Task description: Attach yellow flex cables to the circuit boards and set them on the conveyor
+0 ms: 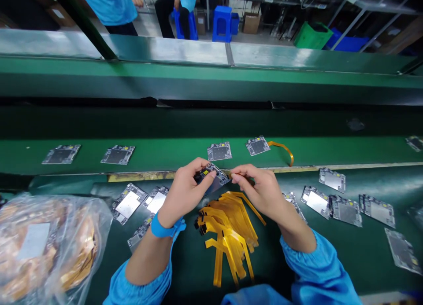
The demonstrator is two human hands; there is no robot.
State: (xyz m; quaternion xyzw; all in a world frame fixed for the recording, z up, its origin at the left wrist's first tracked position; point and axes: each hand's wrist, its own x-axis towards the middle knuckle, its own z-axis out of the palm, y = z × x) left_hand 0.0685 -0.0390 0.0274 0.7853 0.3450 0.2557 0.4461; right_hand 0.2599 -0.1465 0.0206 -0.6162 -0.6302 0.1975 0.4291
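Note:
My left hand [185, 189] is closed on a small circuit board [213, 176], held above the dark green worktop. My right hand [257, 187] pinches at the board's right edge, where the end of a yellow flex cable [248, 200] shows under the fingers. A pile of yellow flex cables [228, 232] lies just below both hands. A blue strap [165, 229] circles my left wrist.
Several bare boards lie left [129, 203] and right [346, 208] of my hands. More boards ride the green conveyor belt [297, 153], one [257, 145] with a cable attached. A plastic bag of parts [42, 243] sits at lower left. People in blue stand beyond the line.

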